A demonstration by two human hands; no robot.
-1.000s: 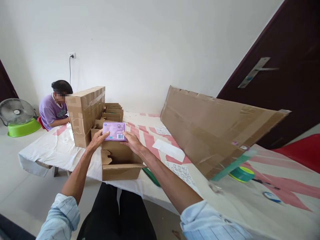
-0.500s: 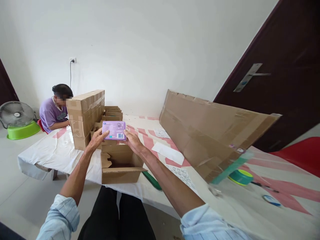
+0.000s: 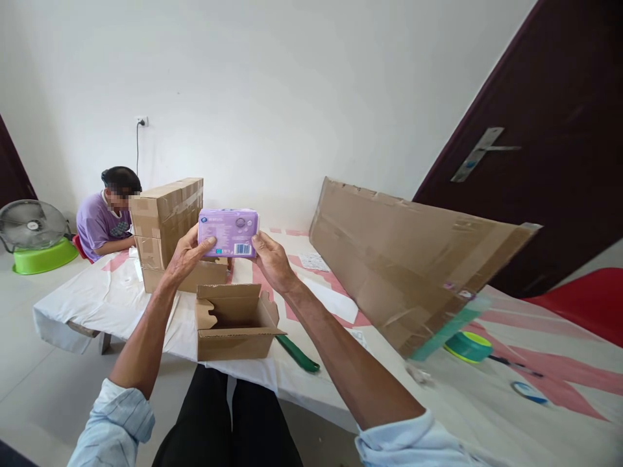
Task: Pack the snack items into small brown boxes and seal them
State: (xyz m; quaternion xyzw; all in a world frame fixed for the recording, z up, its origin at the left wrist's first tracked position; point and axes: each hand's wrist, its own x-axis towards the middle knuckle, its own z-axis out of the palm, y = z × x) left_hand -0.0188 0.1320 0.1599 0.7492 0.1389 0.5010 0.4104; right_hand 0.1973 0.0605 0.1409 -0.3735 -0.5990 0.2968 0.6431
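Observation:
A purple printed packet [image 3: 228,232] with a barcode is held up between both hands, its flat face toward me. My left hand [image 3: 189,256] grips its left end, thumb on the front. At the lower right edge, my right hand [image 3: 273,261] pinches it with thumb and fingers. Below the packet, an open cardboard box [image 3: 234,344] stands at the table's near edge with its flaps up. Its inside is dark and I cannot make out the bottom. A green long-handled tool [image 3: 299,353] lies just right of the box, partly behind it.
Stacked taped cartons [image 3: 168,224] stand on the left of the cloth-covered table [image 3: 87,298]. A large cardboard sheet [image 3: 413,259] leans on the right, near tape rolls [image 3: 468,346]. Another person [image 3: 104,220] sits at the far left by a fan [image 3: 34,224].
Both hands have raised the purple packet and brought it closer to me, so it looks larger. The open box has stayed at the table's edge.

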